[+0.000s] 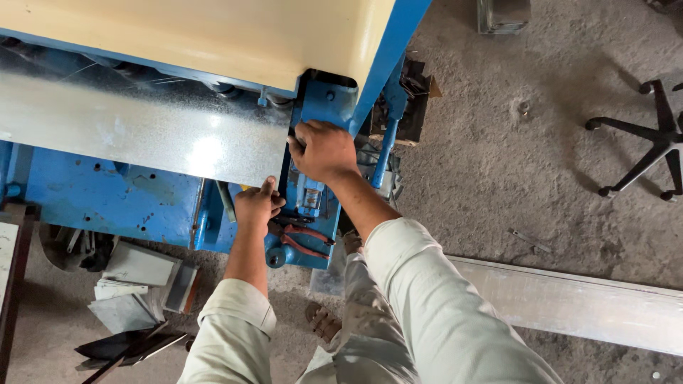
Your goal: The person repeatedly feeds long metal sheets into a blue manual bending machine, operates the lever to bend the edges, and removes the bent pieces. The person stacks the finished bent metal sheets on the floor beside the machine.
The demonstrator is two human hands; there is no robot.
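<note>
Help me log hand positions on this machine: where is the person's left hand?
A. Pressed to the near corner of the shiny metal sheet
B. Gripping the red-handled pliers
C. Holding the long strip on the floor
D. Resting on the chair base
A: the left hand touches the near right corner of the metal sheet, thumb up, while the red-handled pliers lie untouched below it.

A person stands at a blue machine [107, 192] with a cream top [213, 35], where a shiny metal sheet [142, 128] lies. The left hand [257, 206] pinches the sheet's near corner; the right hand [324, 151] rests on the machine's blue end bracket [324, 103]. Red-handled pliers [302, 242] lie just below. Scrap offcuts [135, 291] litter the concrete floor [512, 142], beside a long metal strip [583, 306] and a chair base [647, 142].
</note>
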